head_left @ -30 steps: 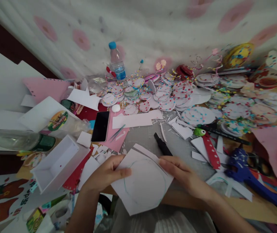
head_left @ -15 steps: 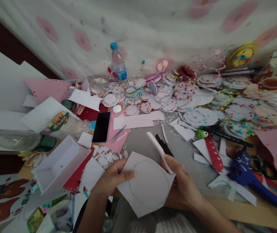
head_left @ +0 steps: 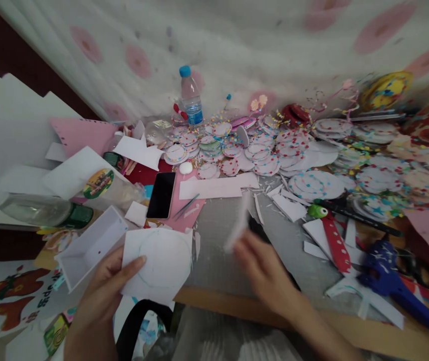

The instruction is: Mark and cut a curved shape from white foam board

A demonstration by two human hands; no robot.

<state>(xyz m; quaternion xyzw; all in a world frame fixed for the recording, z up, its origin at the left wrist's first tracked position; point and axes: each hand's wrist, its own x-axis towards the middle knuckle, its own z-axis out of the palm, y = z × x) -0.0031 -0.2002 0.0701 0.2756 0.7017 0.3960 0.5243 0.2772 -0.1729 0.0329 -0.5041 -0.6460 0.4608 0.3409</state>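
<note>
My left hand (head_left: 111,281) pinches the left edge of a white foam sheet (head_left: 164,265) marked with a pale green circle, thumb on top. My right hand (head_left: 263,271), smeared by motion, grips a narrow white strip (head_left: 239,225) that stands up from its fingertips. A long black object (head_left: 263,233) lies on the grey work surface (head_left: 214,240), partly behind my right hand. Beyond the sheet are a pair of tweezers (head_left: 187,205) and a black phone (head_left: 161,195) on pink foam.
Stacks of dotted white discs (head_left: 263,150) line the back, beside a water bottle (head_left: 192,98). At the right lie a blue glue gun (head_left: 387,276), a red strip with a green frog-like head (head_left: 335,240) and scraps. An open white box (head_left: 94,245) is at the left.
The foam sheet has moved left with my left hand. My right hand has come away from the sheet with the white strip, now apart from it. The view has shifted slightly.
</note>
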